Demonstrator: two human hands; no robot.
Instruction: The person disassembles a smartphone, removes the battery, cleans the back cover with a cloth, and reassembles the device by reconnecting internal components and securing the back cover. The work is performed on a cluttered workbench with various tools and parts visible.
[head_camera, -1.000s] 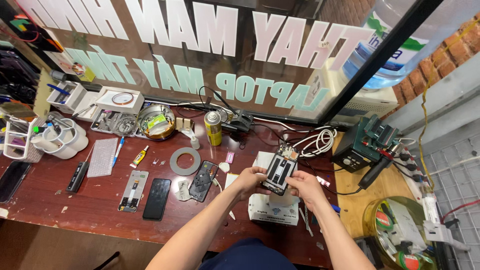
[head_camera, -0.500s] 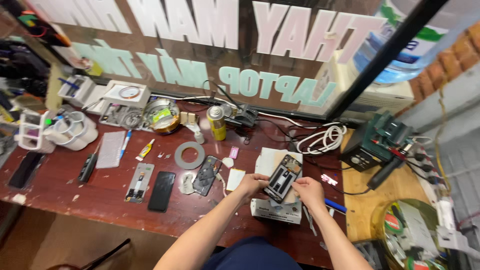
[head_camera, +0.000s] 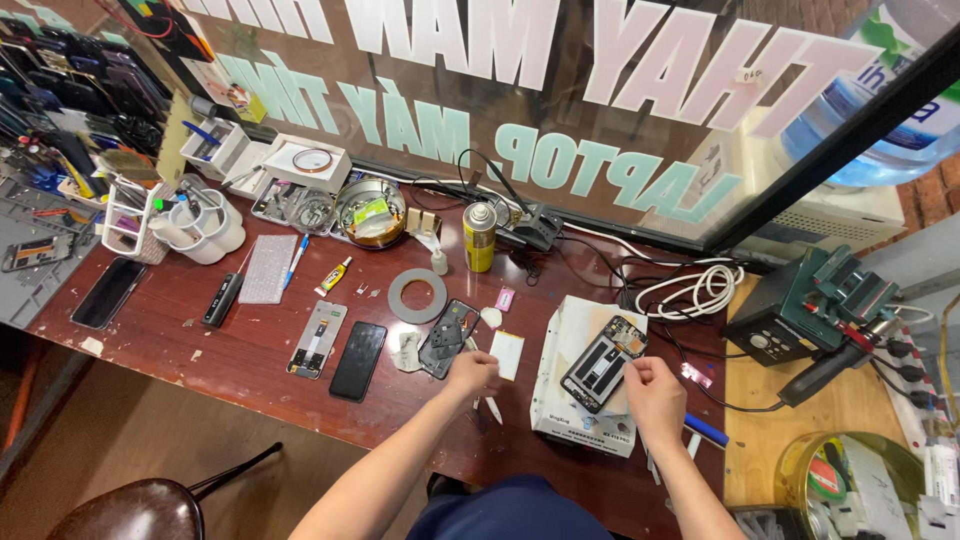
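Head view showed the right hand (head_camera: 655, 398) curled into a loose fist just near of an opened phone (head_camera: 603, 363), its fingertips pinched together; whether anything was held between them could not be told. That phone lay face down, its insides showing, on a white heating pad (head_camera: 590, 420) at the near edge of the wooden desk (head_camera: 200, 340). The left hand (head_camera: 470, 372) rested on the desk to the left of the pad, fingers curled down beside a small white card (head_camera: 508, 354) (it too may have gripped something small, but this was hidden). Just left of that hand lay a dark phone part (head_camera: 447, 337), then a black phone (head_camera: 358, 360) and a pale phone back (head_camera: 317, 338). Farther off sat a grey ring (head_camera: 417, 296) and a yellow spray can (head_camera: 479, 237). At the far right stood a green soldering station (head_camera: 810, 305).
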